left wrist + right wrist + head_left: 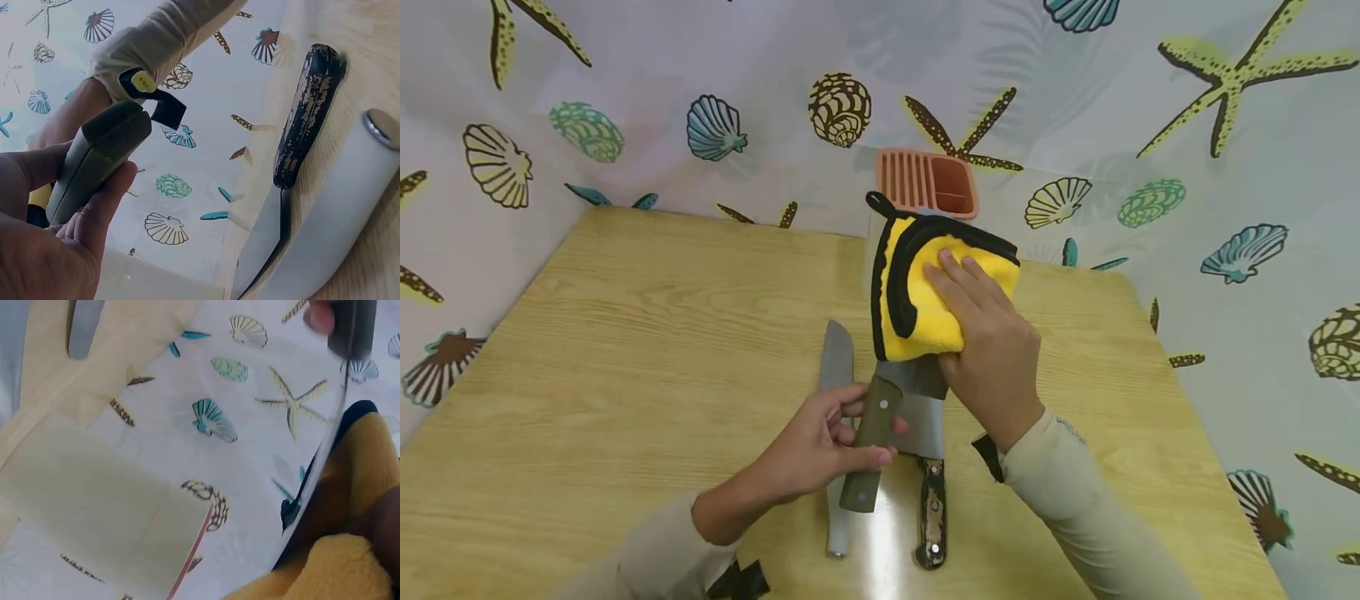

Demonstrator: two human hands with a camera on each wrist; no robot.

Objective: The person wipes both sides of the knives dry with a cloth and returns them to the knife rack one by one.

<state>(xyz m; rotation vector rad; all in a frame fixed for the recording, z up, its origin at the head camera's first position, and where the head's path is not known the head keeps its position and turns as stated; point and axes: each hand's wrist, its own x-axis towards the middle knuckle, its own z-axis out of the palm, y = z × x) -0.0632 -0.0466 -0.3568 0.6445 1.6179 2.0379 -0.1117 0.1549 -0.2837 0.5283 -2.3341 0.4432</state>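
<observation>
My left hand (pixel 808 450) grips the olive-green handle (pixel 874 446) of a broad-bladed knife, held above the table. Most of its blade (pixel 917 377) is hidden behind a yellow cloth (pixel 925 329) with black trim. With fingers laid over that cloth, my right hand (pixel 996 362) holds it against the blade. The right wrist view shows the blade nearly edge-on beside the cloth (pixel 340 565). Below lie a cleaver with a worn black handle (pixel 933 508) and a long knife with a pale handle (pixel 838 525); the held knife and left hand partly cover both.
A knife block with a peach slotted top (pixel 904 179) stands at the back of the wooden table (pixel 700 333), partly behind the cloth. Its pale side (pixel 106 506) shows in the right wrist view. A shell-patterned fabric (pixel 647 83) hangs behind and beside the table.
</observation>
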